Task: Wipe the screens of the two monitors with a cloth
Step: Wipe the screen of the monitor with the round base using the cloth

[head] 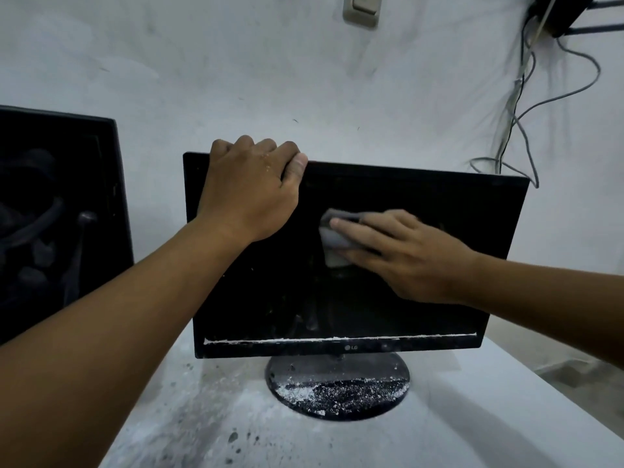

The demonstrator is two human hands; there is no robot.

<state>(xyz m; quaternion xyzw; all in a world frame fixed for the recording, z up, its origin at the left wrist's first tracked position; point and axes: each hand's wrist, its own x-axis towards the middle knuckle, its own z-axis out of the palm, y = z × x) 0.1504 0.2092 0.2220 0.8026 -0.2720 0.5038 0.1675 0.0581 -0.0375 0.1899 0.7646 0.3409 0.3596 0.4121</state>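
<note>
Left hand (pixel 248 187) grips monitor (pixel 422 298) top; right hand (pixel 401 251) flat on cloth (pixel 332 239); speckled white table (pixel 472 417), white wall (pixel 236 72)

A pale, scuffed wall (pixel 236 69) fills the background under dim, even light. A beige switch (pixel 361 10) is fixed high on it, near the top centre. In the top right corner a dark device (pixel 564 15) hangs on the wall, and grey cables (pixel 520 106) trail down from it in loose loops. The white table (pixel 489 417) is stained and speckled with dark spots toward its near edge. Beyond its right edge a strip of grey floor (pixel 574 366) shows.
</note>
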